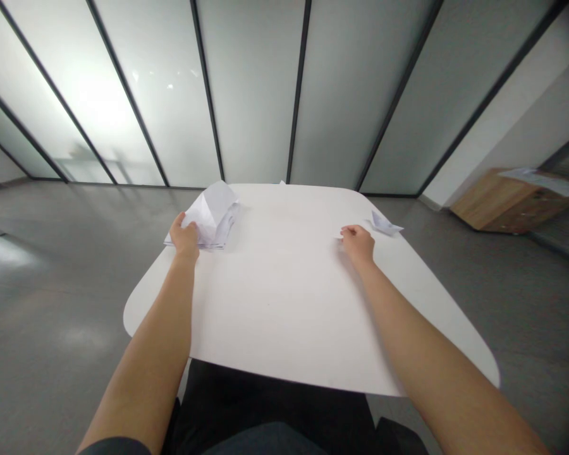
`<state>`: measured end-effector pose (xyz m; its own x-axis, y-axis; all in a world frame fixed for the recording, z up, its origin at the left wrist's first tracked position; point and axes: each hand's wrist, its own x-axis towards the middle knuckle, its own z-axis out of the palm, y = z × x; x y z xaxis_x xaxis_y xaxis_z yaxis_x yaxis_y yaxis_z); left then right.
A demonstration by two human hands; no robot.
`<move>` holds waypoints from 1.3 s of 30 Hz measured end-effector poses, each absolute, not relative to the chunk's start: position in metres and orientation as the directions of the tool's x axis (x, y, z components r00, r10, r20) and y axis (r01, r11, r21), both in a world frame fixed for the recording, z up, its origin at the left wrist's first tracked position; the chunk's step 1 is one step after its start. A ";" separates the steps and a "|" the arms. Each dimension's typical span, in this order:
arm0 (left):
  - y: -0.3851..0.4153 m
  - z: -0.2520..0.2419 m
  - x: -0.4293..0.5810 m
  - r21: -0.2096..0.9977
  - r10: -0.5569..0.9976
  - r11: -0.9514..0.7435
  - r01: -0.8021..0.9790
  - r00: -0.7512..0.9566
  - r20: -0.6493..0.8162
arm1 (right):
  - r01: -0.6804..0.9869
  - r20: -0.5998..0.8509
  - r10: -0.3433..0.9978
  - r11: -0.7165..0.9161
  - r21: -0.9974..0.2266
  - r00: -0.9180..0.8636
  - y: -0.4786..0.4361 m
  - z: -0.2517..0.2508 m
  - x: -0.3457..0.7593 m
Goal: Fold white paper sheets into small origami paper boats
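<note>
Along the far left runs the grey polished floor point(42, 303), and behind it stands a wall of frosted glass panels point(253, 95) in dark frames. The person's left hand point(186, 237) reaches forward over the left edge of a white rounded table point(284, 316). Its fingers point(183, 224) are bent and clasp the near side of a loose bundle of folded white paper point(213, 218), which sits near the table's far left corner, with one peaked flap rising and some creased sheets splayed out beneath it. A tiny white scrap point(282, 182) sits at the far edge of the table, near the middle. Dark trousers point(265, 404) show below the near edge of the table, between the two forearms. Farther right, the right hand point(358, 243) rests on the tabletop with its fingers point(348, 231) drawn in and curled; a pale sliver shows at the fingertips, but whether they pinch anything is too small to tell. Just beyond that hand, at the table's right edge, lies a small folded paper piece point(384, 223), apart from the fingers. At the far right stands a low wooden cabinet point(502, 202), with white sheets point(545, 181) lying on top.
</note>
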<state>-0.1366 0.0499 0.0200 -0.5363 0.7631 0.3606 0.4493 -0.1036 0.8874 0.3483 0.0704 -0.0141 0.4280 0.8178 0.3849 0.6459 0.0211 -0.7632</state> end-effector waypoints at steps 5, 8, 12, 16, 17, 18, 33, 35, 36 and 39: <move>0.055 0.009 -0.145 0.879 0.719 -0.008 0.477 -0.608 0.337 | 0.661 0.395 0.824 0.033 -0.749 0.407 0.071 -0.016 0.349; 0.055 0.009 -0.143 0.819 0.729 0.013 0.574 -0.566 0.386 | 0.675 0.393 0.830 0.027 -0.737 0.396 0.070 -0.015 0.347; 0.049 0.016 -0.138 0.729 0.747 0.004 0.684 -0.486 0.453 | 0.688 0.384 0.839 0.014 -0.725 0.387 0.068 -0.013 0.344; 0.042 0.027 -0.128 0.644 0.767 -0.070 0.762 -0.372 0.523 | 0.693 0.379 0.844 0.012 -0.721 0.380 0.067 -0.011 0.343; 0.040 0.030 -0.125 0.617 0.774 -0.115 0.779 -0.319 0.547 | 0.696 0.378 0.845 0.011 -0.718 0.378 0.066 -0.011 0.343; 0.038 0.033 -0.121 0.592 0.778 -0.168 0.788 -0.263 0.571 | 0.698 0.377 0.846 0.008 -0.716 0.377 0.066 -0.010 0.343; -0.022 0.099 -0.052 0.478 0.738 -0.612 0.631 0.238 0.631 | 0.716 0.380 0.854 0.012 -0.698 0.357 0.066 -0.012 0.341; -0.034 0.100 -0.021 0.514 0.746 -0.664 0.544 0.429 0.510 | 0.700 0.378 0.854 0.022 -0.714 0.359 0.065 -0.010 0.340; -0.040 0.100 -0.006 0.514 0.714 -0.699 0.497 0.529 0.459 | 0.672 0.365 0.861 0.037 -0.740 0.354 0.063 -0.008 0.338; -0.058 0.097 0.026 0.504 0.546 -0.800 0.325 0.743 0.387 | 0.419 0.253 0.939 0.138 -0.898 0.233 0.055 0.002 0.327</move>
<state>0.0263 -0.0577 0.0973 0.7428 0.5460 0.3874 0.3250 -0.8000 0.5043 0.3271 0.0551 0.0015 0.2333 0.9388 0.2533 0.4187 0.1381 -0.8976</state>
